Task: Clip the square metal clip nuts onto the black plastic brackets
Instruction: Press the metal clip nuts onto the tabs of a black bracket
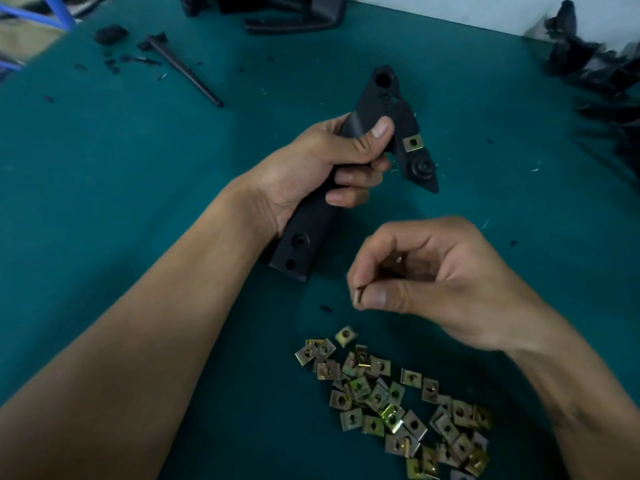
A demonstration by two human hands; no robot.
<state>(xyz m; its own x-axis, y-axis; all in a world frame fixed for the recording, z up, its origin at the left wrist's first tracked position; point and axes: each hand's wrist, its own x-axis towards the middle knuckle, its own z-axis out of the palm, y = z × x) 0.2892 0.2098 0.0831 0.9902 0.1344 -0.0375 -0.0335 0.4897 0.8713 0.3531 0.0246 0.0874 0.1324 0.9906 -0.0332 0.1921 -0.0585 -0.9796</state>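
- Green table [138, 161] carries a pile of clip nuts [398, 400].
- Left hand [322, 168] grips a black bracket [388, 112] with one nut [413, 143] clipped on.
- Right hand [426, 282] pinches something small, blurred.
- No writing is readable.

Pretty dim shot overall, with a cool teal cast off the worktop [104, 168]. Light seems soft and from above, so shadows are faint, just a dark smudge under the bracket [377, 109] and the right hand [426, 282]. No real glare, only small glints on the nuts [391, 400]. The right hand's fingertips are smeared with motion blur, while the left hand [322, 164] is fairly sharp. Wide-angle bending shows at the edges, and the black parts [595, 64] at far right look soft and murky.
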